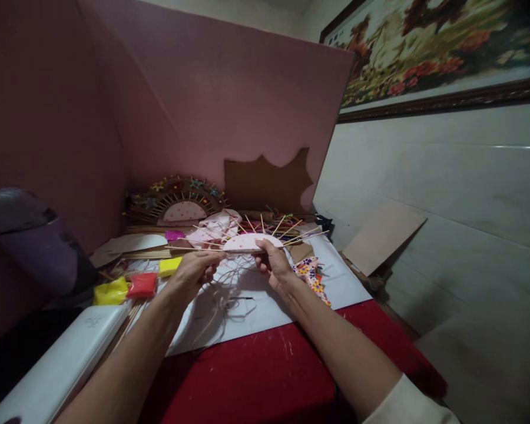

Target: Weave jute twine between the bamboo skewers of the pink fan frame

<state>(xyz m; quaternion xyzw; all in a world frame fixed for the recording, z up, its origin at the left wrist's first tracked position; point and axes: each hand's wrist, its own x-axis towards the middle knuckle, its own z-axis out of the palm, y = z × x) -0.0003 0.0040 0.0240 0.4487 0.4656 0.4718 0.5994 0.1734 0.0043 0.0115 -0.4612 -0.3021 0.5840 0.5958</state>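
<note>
A half-circle piece (242, 242) covered in pale pink spotted cloth is held up in front of me, with thin wooden sticks (262, 224) fanning out from its curved edge. My right hand (271, 262) grips its right part, thumb on the face and fingers beneath. At its left corner, the thumb and finger of my left hand (198, 266) are pinched together; the other fingers are curled. Thin twine (223, 303) hangs in loose loops below the hands onto a white sheet (265, 318). Whether strands pass through my left fingers is hard to see.
A larger decorated stick fan (183, 212) leans at the back left, near crumpled pink cloth (216, 227). Yellow (110, 291) and red packets (142, 285) and a white case (66, 359) lie left. Flower-patterned cloth (311, 277) lies right. Brown cardboard (267, 184) stands behind.
</note>
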